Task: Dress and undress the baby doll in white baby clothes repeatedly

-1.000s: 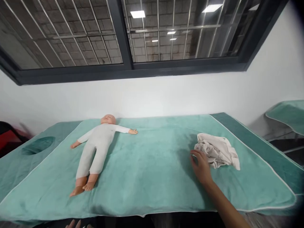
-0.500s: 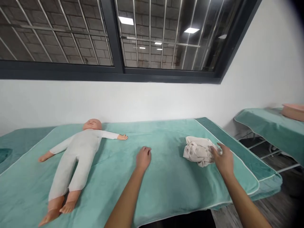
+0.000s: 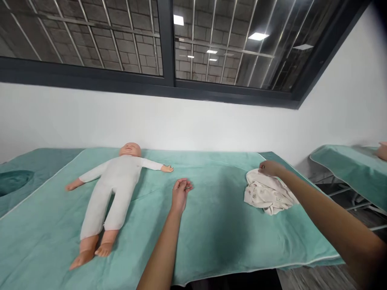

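Cream cloth (image 3: 267,195) with faint tiny print at the right hand (image 3: 269,168), mint towel (image 3: 211,225) edged white under both, off-white suit on the doll (image 3: 113,189) beside the left hand (image 3: 180,193).

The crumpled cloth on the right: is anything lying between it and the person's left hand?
Nothing visible does. Only bare green towel lies between the left hand and the crumpled cloth; the doll lies on the hand's other side. The right hand is at the cloth's far edge, its grip unclear.

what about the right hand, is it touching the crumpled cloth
Touching. The head view shows the right hand with curled fingers closed on the far edge of the crumpled cloth, no gap.
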A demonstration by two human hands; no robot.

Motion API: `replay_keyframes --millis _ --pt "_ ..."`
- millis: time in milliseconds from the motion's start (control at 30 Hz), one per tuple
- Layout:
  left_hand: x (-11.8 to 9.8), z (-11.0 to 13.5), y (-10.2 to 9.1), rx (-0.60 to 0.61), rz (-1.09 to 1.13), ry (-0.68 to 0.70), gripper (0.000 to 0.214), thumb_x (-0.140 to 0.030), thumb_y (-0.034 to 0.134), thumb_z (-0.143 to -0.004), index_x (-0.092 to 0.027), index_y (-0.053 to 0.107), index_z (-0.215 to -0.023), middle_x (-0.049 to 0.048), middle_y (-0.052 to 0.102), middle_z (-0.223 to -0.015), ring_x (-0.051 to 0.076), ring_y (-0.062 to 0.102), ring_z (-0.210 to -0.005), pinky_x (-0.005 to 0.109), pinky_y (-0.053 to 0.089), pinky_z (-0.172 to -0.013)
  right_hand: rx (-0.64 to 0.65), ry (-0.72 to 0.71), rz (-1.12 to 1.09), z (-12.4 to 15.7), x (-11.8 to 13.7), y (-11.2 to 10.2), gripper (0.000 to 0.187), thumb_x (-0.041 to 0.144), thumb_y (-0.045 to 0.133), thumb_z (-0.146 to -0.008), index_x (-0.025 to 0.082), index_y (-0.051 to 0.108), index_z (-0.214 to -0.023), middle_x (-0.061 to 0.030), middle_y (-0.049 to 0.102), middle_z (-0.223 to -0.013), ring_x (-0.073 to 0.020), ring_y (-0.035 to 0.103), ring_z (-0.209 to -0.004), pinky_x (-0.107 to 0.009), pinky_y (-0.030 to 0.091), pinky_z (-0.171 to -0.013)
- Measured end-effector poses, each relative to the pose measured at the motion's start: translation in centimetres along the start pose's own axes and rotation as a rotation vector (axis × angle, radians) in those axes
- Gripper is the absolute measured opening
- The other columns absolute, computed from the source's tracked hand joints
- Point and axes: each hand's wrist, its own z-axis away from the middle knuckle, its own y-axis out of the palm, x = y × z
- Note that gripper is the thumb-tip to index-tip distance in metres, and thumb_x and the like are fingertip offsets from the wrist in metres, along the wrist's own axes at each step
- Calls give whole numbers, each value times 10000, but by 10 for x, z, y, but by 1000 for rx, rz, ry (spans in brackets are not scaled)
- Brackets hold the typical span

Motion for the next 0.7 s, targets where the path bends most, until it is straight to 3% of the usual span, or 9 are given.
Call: replay_keyframes --millis 100,233,333,433,500,567,633,700 --pt "5 3 8 33 -88 12 296 -411 627 -790 -163 611 -951 34 646 -822 150 626 -743 341 519 -789 -48 -80 91 -8 34 -30 254 371 555 -893 218 745 -965 -113 705 -1075 -256 627 -947 -366 428 -787" --pt "-3 8 28 113 -215 30 286 -340 725 -740 -175 660 -964 33 667 -852 156 603 -794 330 474 -858 -340 -331 166 0 82 -79 313 359 429 -972 242 697 -1081 -76 667 -1124 -219 610 -914 -311 408 -712" --pt "-29 12 52 195 -278 77 410 -331 755 -738 -193 640 -1107 79 680 -1051 185 621 -935 334 467 -889 -578 -471 25 12 116 -106 280 334 452 -968 219 690 -1061 -80 658 -1087 -230 591 -952 -319 424 -727" --pt "-73 18 82 264 -348 246 559 -387 715 -805 -229 526 -1307 124 571 -1331 235 556 -1202 355 456 -953 -693 -625 -179 28 152 -123 231 308 478 -963 214 679 -1028 -75 648 -1070 -249 574 -1015 -366 455 -826" --pt "-105 22 98 275 -390 407 644 -399 700 -827 -250 437 -1397 124 477 -1436 243 496 -1292 366 433 -1007 -695 -735 -329 44 176 -130 220 301 475 -973 209 667 -1029 -71 637 -1069 -243 577 -1024 -390 463 -885" --pt "-133 24 107 204 -470 588 677 -380 712 -820 -238 414 -1411 126 452 -1443 249 459 -1319 377 401 -1049 -642 -836 -474 64 196 -132 228 312 456 -993 214 654 -1050 -67 627 -1077 -230 584 -1032 -395 471 -913" --pt "-152 26 103 134 -587 699 519 -322 679 -840 -202 499 -1312 113 541 -1316 240 498 -1241 378 389 -1046 -558 -900 -593 86 207 -123 249 343 434 -1011 226 643 -1079 -66 624 -1112 -228 584 -1069 -399 475 -932" --pt "-161 28 88 102 -706 686 262 -247 609 -861 -188 582 -1115 67 623 -1091 212 562 -1067 358 417 -969 -449 -888 -673 108 207 -97 277 392 454 -1005 241 609 -1178 -75 609 -1208 -238 567 -1145 -408 469 -965"
